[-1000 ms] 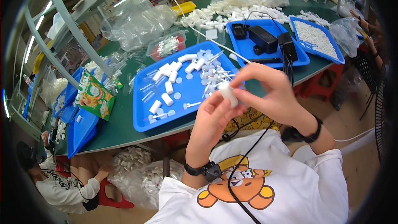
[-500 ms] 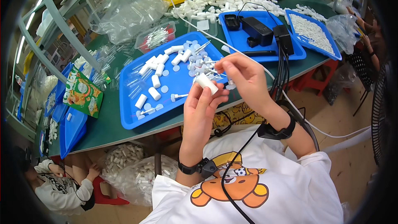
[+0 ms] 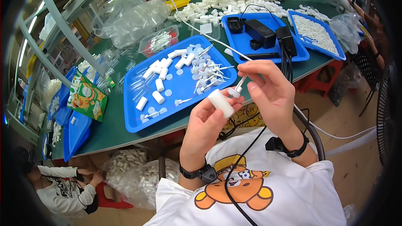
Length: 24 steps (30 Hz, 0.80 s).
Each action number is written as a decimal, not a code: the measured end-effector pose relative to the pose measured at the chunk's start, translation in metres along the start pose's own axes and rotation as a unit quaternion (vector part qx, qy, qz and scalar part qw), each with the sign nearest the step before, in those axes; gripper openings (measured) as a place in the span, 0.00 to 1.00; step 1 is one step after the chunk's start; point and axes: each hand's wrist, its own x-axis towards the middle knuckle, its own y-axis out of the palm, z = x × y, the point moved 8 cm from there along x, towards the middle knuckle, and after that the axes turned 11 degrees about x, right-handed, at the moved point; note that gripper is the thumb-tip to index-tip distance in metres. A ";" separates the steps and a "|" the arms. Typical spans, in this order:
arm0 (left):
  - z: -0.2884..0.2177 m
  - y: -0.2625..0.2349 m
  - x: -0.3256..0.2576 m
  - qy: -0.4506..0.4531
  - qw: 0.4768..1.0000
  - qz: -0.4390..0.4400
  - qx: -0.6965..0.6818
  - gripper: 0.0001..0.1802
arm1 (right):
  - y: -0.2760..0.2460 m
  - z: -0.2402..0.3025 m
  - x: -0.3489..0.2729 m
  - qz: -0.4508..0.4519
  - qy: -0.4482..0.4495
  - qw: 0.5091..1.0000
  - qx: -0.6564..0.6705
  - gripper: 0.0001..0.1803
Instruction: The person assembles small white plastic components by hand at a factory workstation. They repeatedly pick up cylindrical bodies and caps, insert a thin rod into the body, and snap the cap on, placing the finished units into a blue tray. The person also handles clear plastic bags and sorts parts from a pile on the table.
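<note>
My left hand (image 3: 202,130) is closed around a white cylinder (image 3: 221,103), gripped between thumb and fingers and tilted. Beside it, my right hand (image 3: 272,100) pinches the thin end of a white stemmed piece (image 3: 238,86) with a round flange at its lower end. That flange is close to my left fingertips; whether it touches them I cannot tell. Both hands are just in front of a blue tray (image 3: 182,83). Inside the tray lie short white cylinders (image 3: 159,85), translucent discs (image 3: 168,92), clear tubes and a pile of similar stemmed pieces (image 3: 209,73).
A second blue tray (image 3: 232,52) holds black devices and cables; another beside it holds small white rods (image 3: 316,33). A white cable (image 3: 205,35) crosses the table. At left stands a green snack bag (image 3: 88,98). A co-worker (image 3: 63,188) sits at lower left, near bags of white parts (image 3: 148,180).
Both hands have drawn back from the tray toward me and slightly right. The stemmed piece is now plainly visible in my right fingers, near the cylinder, which stays in my left hand.
</note>
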 end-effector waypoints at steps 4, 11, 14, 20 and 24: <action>-0.006 -0.008 -0.001 0.018 1.000 -0.011 -0.008 0.29 | 0.005 0.006 -0.007 0.042 -0.023 0.991 -0.125 0.19; -0.001 -0.007 -0.001 -0.061 0.996 0.028 0.050 0.21 | 0.017 0.028 -0.016 0.120 -0.037 0.920 -0.372 0.18; 0.002 -0.009 -0.005 -0.096 0.989 0.053 0.100 0.21 | 0.019 0.027 -0.020 0.179 -0.017 0.882 -0.436 0.18; 0.010 -0.006 -0.006 -0.125 0.983 0.075 0.109 0.20 | 0.018 0.018 -0.024 0.221 0.012 0.901 -0.372 0.19; 0.004 0.005 -0.005 -0.112 0.985 0.077 0.102 0.21 | 0.002 0.016 -0.023 0.198 0.072 0.924 -0.319 0.17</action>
